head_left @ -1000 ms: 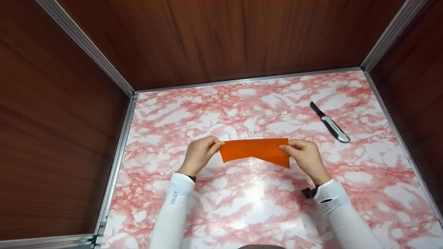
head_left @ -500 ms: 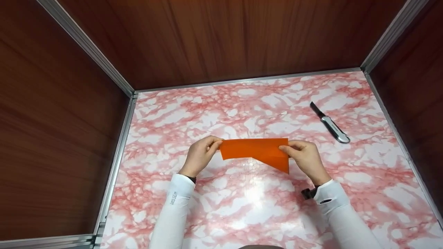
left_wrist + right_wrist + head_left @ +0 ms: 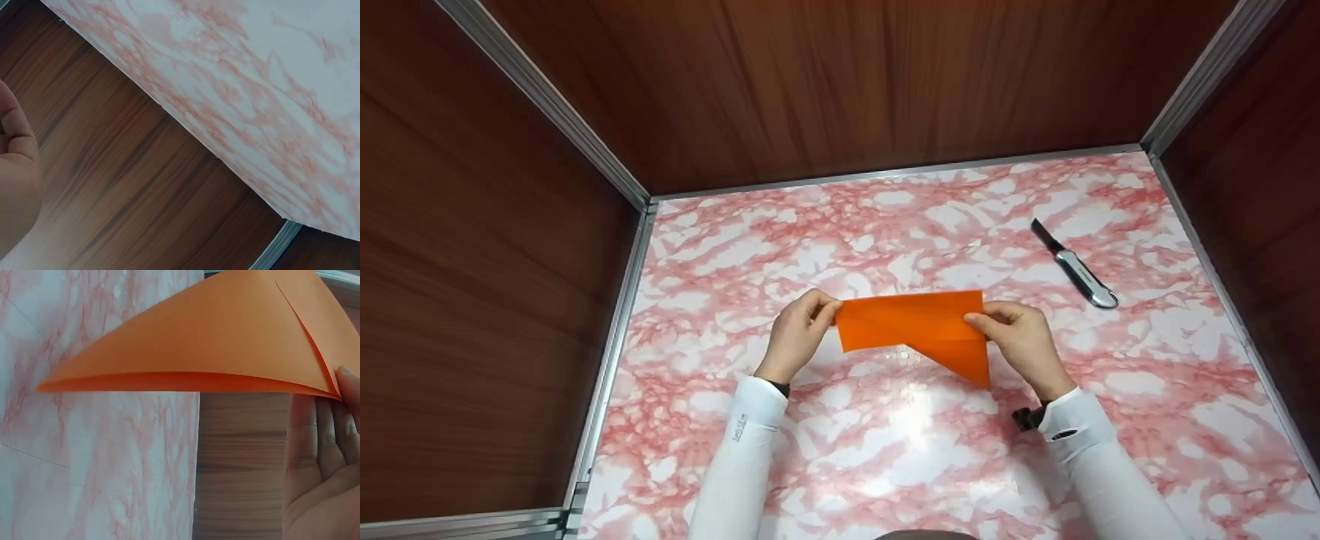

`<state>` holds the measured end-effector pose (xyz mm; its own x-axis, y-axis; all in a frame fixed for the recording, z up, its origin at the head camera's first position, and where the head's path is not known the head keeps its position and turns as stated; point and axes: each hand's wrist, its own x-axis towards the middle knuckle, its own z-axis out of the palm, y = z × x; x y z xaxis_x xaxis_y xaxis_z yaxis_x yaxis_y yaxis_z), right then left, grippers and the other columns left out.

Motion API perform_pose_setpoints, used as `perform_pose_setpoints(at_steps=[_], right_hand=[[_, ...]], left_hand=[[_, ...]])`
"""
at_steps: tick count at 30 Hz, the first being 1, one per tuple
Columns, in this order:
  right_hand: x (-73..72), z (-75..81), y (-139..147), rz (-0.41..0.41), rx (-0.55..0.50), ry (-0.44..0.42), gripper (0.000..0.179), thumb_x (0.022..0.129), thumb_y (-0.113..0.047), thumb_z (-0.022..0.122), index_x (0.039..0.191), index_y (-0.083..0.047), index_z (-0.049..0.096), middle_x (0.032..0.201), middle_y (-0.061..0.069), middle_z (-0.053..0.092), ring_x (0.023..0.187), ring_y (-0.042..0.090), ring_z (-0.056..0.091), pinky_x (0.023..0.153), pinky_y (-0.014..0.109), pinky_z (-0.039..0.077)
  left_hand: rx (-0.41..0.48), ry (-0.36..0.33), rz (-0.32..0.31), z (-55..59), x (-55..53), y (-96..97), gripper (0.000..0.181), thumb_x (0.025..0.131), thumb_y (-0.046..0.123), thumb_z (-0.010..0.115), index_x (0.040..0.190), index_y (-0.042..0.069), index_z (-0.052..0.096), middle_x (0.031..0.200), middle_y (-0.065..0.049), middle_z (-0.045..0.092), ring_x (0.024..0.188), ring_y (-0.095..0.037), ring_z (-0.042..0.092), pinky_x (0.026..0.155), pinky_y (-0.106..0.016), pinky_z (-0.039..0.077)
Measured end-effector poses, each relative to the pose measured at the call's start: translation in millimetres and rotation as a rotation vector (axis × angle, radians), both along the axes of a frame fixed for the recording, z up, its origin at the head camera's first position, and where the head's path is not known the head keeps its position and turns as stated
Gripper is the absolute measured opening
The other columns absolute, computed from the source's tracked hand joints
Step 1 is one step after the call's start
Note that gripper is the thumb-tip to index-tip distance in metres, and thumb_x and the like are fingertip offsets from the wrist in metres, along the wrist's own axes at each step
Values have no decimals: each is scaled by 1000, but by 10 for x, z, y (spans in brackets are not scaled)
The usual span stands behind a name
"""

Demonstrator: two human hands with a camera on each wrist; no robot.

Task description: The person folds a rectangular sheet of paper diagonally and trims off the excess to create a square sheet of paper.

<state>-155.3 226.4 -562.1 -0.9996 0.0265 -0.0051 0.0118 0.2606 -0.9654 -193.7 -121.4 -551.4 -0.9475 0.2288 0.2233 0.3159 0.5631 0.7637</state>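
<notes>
Between both hands a folded sheet of orange paper (image 3: 911, 319) is held up above the table. Its top edge is nearly straight, and a pointed flap hangs down at its right end. The left hand (image 3: 796, 334) pinches the paper's left end between thumb and fingers. At the right end the right hand (image 3: 1020, 341) pinches it, thumb on the near face. Close up in the right wrist view, the orange paper (image 3: 225, 332) shows layered folds with a gap along the lower edge. Only part of the left hand (image 3: 17, 180) shows in the left wrist view; the paper is out of it.
A utility knife (image 3: 1076, 270) with its dark blade out lies at the right of the red-and-white marbled table (image 3: 825, 465). Brown wood-grain panels (image 3: 840, 82) with metal edging stand at the back and on both sides.
The paper has tilted so that more of its face shows, and its right-hand flap hangs lower. The left hand has shifted slightly up. The knife has stayed in place.
</notes>
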Motion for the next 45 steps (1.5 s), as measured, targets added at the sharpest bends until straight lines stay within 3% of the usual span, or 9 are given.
perform_pose_setpoints(at_steps=[9, 14, 20, 26, 30, 37, 45], right_hand=[[-39, -67, 25, 33, -60, -21, 37, 87, -37, 73, 105, -5, 74, 96, 11, 72, 83, 24, 68, 74, 31, 56], [-60, -50, 18, 76, -98, -38, 27, 91, -25, 71, 103, -1, 73, 90, 18, 68, 79, 27, 65, 73, 33, 56], [-26, 65, -48, 76, -45, -93, 26, 92, -15, 68, 109, 5, 70, 95, 21, 68, 81, 32, 65, 75, 40, 56], [-125, -282, -34, 16, -12, -209, 33, 88, -24, 74, 109, 2, 68, 94, 14, 70, 77, 25, 67, 74, 42, 56], [-162, -479, -45, 18, 68, -225, 34, 87, -27, 74, 107, 0, 68, 91, 11, 70, 77, 24, 66, 72, 39, 55], [-221, -645, -71, -8, 212, -196, 23, 90, -25, 71, 101, -5, 70, 81, 8, 64, 63, 20, 56, 53, 29, 48], [-272, -785, -63, -3, 331, -204, 21, 92, -22, 67, 102, -5, 71, 84, 7, 67, 65, 20, 58, 58, 31, 49]], left_hand=[[144, -109, 76, -60, -27, 44, 21, 91, 45, 65, 87, 25, 68, 80, 8, 65, 73, -11, 63, 67, -30, 53], [118, -162, 102, -125, -54, 73, 24, 95, 45, 58, 90, 23, 65, 80, 6, 64, 76, -14, 64, 70, -31, 52], [103, -213, 149, -268, -87, 107, 22, 95, 41, 61, 89, 21, 65, 80, 5, 64, 74, -11, 62, 69, -32, 50], [95, -222, 226, -418, -126, 159, 18, 93, 38, 66, 86, 21, 67, 79, 6, 64, 71, -12, 61, 66, -32, 49], [51, -233, 268, -530, -145, 209, 18, 94, 38, 64, 90, 21, 67, 78, 6, 63, 70, -11, 60, 66, -31, 49], [-66, -243, 285, -782, -155, 267, 17, 97, 35, 59, 96, 20, 67, 81, 7, 62, 71, -11, 58, 67, -31, 48], [-114, -273, 299, -941, -159, 308, 17, 97, 36, 59, 93, 22, 66, 80, 7, 60, 71, -12, 57, 68, -32, 46]])
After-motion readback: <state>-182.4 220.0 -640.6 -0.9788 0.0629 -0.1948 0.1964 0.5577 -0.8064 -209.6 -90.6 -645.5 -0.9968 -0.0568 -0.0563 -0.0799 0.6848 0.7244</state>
